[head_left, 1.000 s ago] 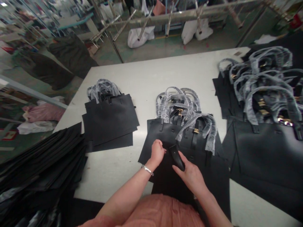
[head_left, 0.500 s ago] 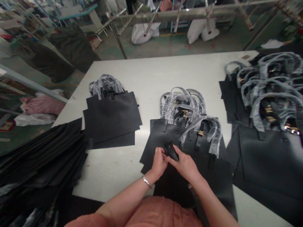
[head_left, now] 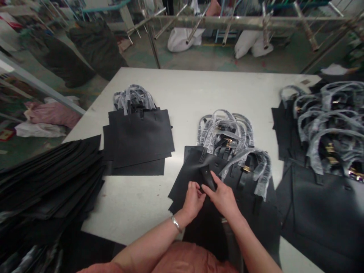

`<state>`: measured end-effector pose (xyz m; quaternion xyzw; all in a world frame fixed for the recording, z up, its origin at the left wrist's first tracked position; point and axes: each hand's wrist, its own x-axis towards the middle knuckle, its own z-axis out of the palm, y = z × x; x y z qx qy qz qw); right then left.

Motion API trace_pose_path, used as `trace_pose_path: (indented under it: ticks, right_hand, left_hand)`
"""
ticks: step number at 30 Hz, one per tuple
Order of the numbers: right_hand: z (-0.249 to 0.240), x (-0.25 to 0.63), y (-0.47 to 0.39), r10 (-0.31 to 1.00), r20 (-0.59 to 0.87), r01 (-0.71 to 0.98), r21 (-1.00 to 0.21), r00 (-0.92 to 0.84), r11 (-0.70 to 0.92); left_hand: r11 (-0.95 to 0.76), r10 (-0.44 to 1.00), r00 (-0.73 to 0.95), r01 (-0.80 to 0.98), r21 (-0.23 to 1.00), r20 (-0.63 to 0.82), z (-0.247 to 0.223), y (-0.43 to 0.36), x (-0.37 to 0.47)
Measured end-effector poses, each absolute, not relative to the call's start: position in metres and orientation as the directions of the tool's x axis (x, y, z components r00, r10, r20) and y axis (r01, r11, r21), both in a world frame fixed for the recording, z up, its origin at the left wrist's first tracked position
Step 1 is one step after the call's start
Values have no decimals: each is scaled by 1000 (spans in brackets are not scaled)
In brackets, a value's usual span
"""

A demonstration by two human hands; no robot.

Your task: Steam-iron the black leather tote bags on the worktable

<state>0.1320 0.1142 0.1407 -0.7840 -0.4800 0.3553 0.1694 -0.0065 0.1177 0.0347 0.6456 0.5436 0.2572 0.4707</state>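
Between the thumb and fingers of my right hand (head_left: 223, 195) is a black leather strap (head_left: 208, 179), its rounded end pointing up and away from me. My left hand (head_left: 193, 199) is closed in a pinch right beside it; its fingertips meet the lower left edge of the strap, and whatever else they hold is hidden. Both hands are above black leather bag panels (head_left: 184, 174) stacked in front of me. At the top of these panels stand handles wrapped in clear plastic (head_left: 239, 129), with a gold buckle (head_left: 247, 168) among them.
To the left lies a smaller stack of black panels (head_left: 145, 136) with wrapped handles. A thick pile of black pieces (head_left: 51, 178) fills the near left. More handled panels (head_left: 321, 212) cover the right side of the white table (head_left: 182, 91). A metal rack (head_left: 227, 22) stands beyond.
The camera view has shifted and turned slightly. The strap now stands straighter between my hands, and my left fingers sit a little lower against it.
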Motion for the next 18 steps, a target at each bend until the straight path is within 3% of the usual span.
trace_pose_path:
  ticks: [4, 8, 11, 14, 18]
  right_hand:
    - [159, 172, 88, 791, -394, 493, -627, 467, -603]
    - [165, 212, 28, 681, -534, 292, -636, 500, -714]
    - [156, 223, -13, 621, -588, 156, -649, 518, -745]
    - [145, 223, -43, 598, -618, 93, -652, 511, -753]
    - [136, 220, -67, 590, -618, 120, -631, 520, -766]
  left_hand:
    - [42, 928, 301, 500, 865, -219, 43, 119, -6]
    - [-224, 885, 462, 544, 809, -65, 69, 138, 19]
    - [-445, 755, 652, 431, 785, 70, 87, 160, 63]
    - [-649, 570, 808, 330, 685, 151, 92, 182, 118]
    - [-813, 377, 925, 314, 490, 33, 84, 205, 176]
